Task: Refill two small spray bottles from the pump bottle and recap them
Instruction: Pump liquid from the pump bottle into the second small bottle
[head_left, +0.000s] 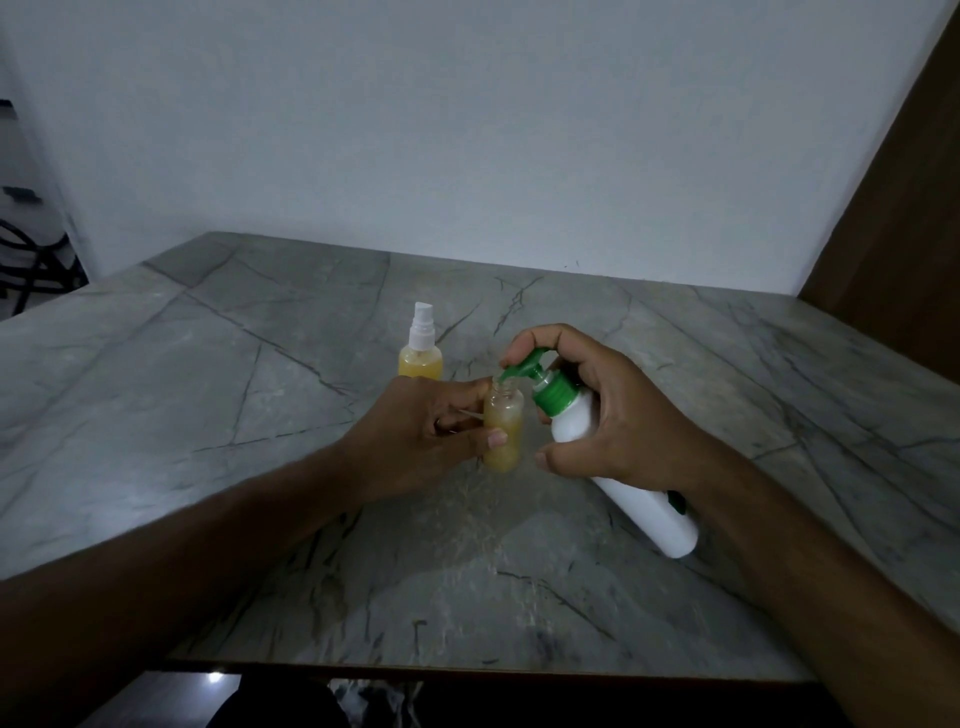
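Note:
My left hand (423, 441) grips a small clear spray bottle (503, 434) with no cap, partly filled with yellow liquid, held upright above the table. My right hand (608, 415) holds the white pump bottle (631, 483) tilted, its green pump head (540, 376) at the top. The pump's nozzle tip sits right over the small bottle's open mouth, and my index finger rests on the pump top. A second small spray bottle (421, 345) stands behind my left hand, with its white sprayer cap on and yellow liquid inside. The open bottle's own cap is not clearly visible.
All this is over a grey marble-patterned table (260, 415) set against a white wall. A brown wooden panel (904, 208) rises at the right. The table's front edge runs along the bottom of the view.

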